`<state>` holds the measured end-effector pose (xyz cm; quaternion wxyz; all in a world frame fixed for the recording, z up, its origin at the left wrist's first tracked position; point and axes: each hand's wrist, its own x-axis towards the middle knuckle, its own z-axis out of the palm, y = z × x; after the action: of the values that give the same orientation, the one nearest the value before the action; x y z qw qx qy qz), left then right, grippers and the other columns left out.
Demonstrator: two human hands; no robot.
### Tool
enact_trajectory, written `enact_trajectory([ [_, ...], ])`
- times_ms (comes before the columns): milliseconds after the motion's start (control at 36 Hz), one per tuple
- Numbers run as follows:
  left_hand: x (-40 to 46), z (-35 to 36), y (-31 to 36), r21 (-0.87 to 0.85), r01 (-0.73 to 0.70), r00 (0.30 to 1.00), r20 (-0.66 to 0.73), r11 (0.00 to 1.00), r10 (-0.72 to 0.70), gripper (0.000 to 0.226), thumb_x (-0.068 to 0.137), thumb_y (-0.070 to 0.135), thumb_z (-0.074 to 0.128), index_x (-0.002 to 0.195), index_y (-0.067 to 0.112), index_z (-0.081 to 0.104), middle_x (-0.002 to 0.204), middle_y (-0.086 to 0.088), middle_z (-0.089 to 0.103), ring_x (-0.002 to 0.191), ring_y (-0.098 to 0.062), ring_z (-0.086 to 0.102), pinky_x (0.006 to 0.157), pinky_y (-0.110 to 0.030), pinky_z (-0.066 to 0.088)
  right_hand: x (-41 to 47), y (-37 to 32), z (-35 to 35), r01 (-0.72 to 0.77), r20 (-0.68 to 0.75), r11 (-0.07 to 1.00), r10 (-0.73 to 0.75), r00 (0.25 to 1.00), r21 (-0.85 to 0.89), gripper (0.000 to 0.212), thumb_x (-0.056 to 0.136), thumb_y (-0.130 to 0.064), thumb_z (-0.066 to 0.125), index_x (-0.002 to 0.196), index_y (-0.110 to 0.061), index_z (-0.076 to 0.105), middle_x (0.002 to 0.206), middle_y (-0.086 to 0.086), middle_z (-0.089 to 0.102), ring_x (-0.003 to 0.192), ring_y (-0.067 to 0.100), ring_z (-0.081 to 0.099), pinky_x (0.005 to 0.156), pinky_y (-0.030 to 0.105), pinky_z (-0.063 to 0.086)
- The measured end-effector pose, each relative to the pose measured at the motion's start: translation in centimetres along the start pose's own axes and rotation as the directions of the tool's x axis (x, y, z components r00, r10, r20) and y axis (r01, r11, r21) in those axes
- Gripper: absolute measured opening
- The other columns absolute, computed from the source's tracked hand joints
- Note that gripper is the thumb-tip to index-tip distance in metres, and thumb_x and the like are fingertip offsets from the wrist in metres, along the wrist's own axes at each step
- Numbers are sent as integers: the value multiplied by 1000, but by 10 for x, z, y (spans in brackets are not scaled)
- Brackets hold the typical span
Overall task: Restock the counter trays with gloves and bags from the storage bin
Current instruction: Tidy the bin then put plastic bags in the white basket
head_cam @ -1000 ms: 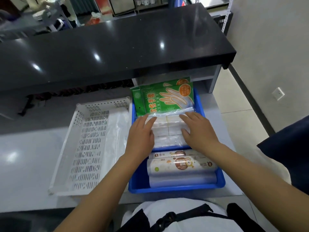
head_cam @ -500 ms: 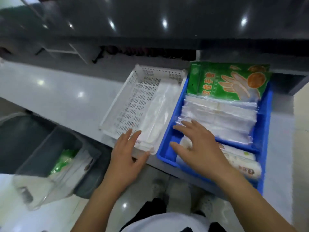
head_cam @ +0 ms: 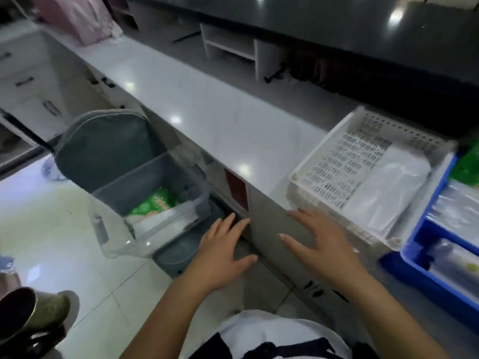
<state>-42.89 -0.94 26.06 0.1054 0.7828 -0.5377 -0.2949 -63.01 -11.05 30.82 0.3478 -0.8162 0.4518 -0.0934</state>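
Note:
A clear storage bin (head_cam: 118, 237) stands on the floor at the left, under the counter edge, with green glove packs (head_cam: 155, 202) and clear bags inside. On the counter at the right sits a white perforated tray (head_cam: 334, 161) holding clear bags (head_cam: 391, 187). Beside it the blue tray (head_cam: 414, 257) holds clear bag stacks and rolls. My left hand (head_cam: 223, 251) hovers with spread fingers in front of the counter face, just right of the bin. My right hand (head_cam: 321, 242) is spread too, over the counter's front edge by the white tray. Both hold nothing.
A grey padded seat or lid (head_cam: 103, 143) leans behind the bin. The white counter top (head_cam: 197, 110) runs back to the left. A black upper counter (head_cam: 337, 29) overhangs at the back. A shoe (head_cam: 31, 314) shows at the bottom left on the tiled floor.
The view has swung left and down. Both hands have left the blue tray and moved left, the left hand dropping below the counter edge toward the floor bin.

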Motion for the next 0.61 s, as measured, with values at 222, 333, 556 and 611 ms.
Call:
enact_trajectory([
  [222, -21, -31, -103, -149, 136, 990, -28, 979, -142, 84, 83, 61, 59, 152, 47, 14, 165, 15, 2, 152, -17, 0, 122, -46, 14, 42, -66, 69, 94, 187, 990, -73, 980, -107, 62, 86, -62, 56, 143, -40, 42, 155, -10, 35, 147, 13, 22, 119, 41, 23],
  [333, -26, -35, -136, -240, 194, 977, -38, 951, -209, 80, 86, 59, 59, 153, 43, 19, 165, 10, 8, 151, -17, 4, 122, -45, 14, 65, -89, 89, 138, 232, 980, -103, 967, -141, 61, 85, -61, 56, 141, -36, 46, 149, -10, 43, 141, 11, 32, 116, 36, 29],
  [556, -23, -39, -198, -390, 299, 947, 11, 871, -321, 75, 90, 49, 61, 153, 34, 24, 160, 7, 21, 148, -16, 17, 120, -39, 22, 136, -113, 148, 160, 451, 971, -64, 890, -179, 60, 88, -56, 58, 143, -34, 44, 152, -8, 40, 140, 12, 33, 114, 38, 32],
  [611, -21, -52, -218, -395, 339, 929, -2, 854, -369, 73, 90, 48, 62, 152, 35, 25, 159, 10, 21, 146, -13, 19, 120, -32, 19, 166, -125, 165, 194, 488, 962, -79, 869, -190, 62, 89, -55, 58, 144, -33, 43, 154, -6, 38, 142, 14, 32, 115, 40, 30],
])
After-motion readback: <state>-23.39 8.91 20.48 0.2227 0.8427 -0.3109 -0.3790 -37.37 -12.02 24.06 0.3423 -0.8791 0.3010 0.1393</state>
